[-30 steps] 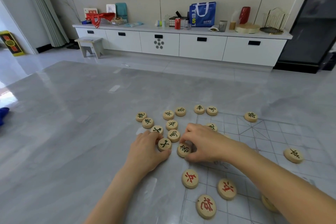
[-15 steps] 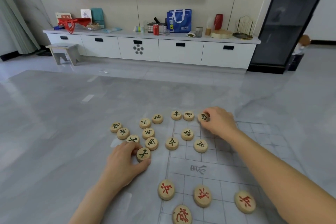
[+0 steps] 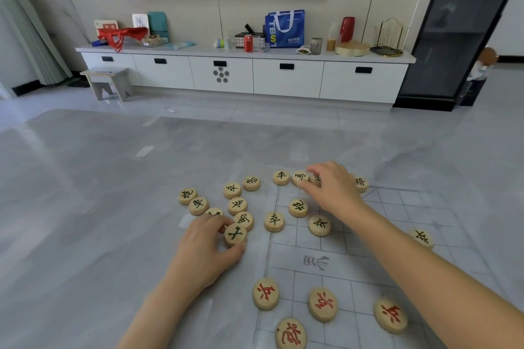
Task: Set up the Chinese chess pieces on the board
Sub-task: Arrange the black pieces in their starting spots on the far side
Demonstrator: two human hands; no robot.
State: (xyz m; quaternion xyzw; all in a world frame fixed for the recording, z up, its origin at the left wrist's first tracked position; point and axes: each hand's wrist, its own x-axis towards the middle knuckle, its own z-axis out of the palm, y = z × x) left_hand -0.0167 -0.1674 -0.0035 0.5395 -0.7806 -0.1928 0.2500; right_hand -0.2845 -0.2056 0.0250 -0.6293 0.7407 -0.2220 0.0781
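Head view. The step in hand was judged to be seating a dark-lettered piece on the far row of the board (image 3: 425, 207), which lay flat on the grey table (image 3: 99, 193). To do it well, the far-row piece (image 3: 317, 178) should be centred on a line crossing, kept just clear of the horse piece (image 3: 299, 177) beside it, and released straight upward so that it does not slide. The order along that row should be checked against the chariot piece (image 3: 281, 177) at the corner.

The right hand (image 3: 331, 190) reached over the far row, fingers curled downward, thumb and fingertips closed around the far-row piece. Most of that piece was hidden beneath the fingers.

The left hand (image 3: 207, 246) rested on the table just off the board's left edge. Its thumb and forefinger pinched the second piece (image 3: 235, 234), tilted slightly off the surface. The other fingers were curled under.

Several loose dark-lettered pieces (image 3: 198, 205) lay off the board to the left, unsorted. Red-lettered pieces (image 3: 265, 293) stood on the near rows.
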